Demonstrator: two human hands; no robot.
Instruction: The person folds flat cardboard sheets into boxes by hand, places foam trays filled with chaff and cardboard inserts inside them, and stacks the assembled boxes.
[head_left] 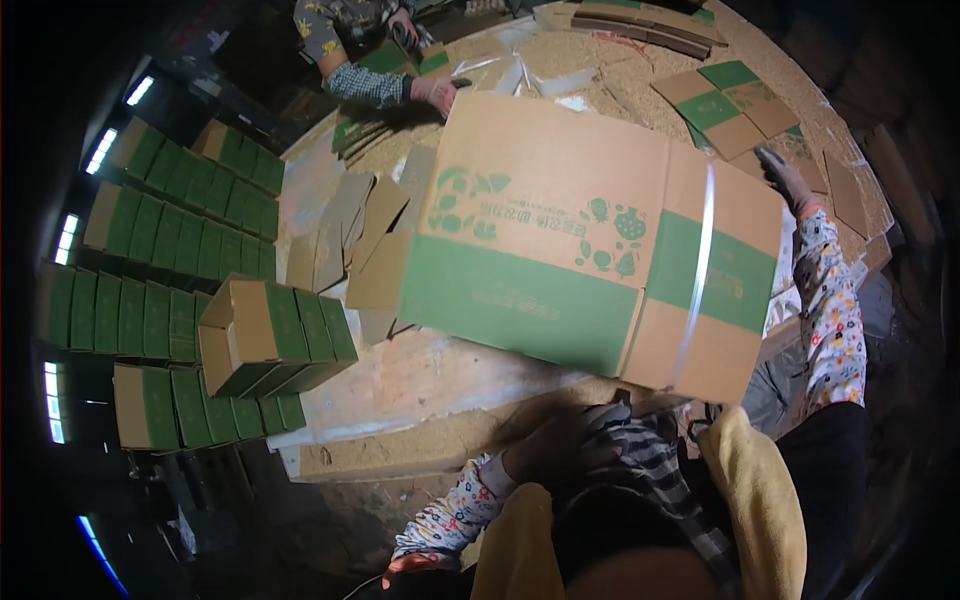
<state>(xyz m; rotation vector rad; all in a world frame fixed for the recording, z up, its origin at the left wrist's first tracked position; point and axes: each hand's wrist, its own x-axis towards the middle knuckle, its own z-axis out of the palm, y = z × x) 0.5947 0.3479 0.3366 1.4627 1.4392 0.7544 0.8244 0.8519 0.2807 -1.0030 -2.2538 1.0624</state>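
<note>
A large bundle of flattened cardboard cartons [540, 240], brown with a green band and printed plant pictures, lies slantwise over the table. A white strap [700, 265] runs across its right part. My right hand [788, 182], in a glove with dark fingertips, holds the bundle at its far right edge; part of the hand is hidden behind the cardboard. My left hand [545, 450] is dark and blurred below the bundle's near edge, close to my body, and its fingers cannot be made out. Another person's pink-gloved hand [437, 93] is at the far left corner.
Rows of green and brown open cartons [180, 235] stand stacked on the left. Loose flat cardboard pieces [345, 230] lie left of the bundle, with more flat cartons [725, 105] at the back right. The wooden table's near edge [390, 455] runs before me.
</note>
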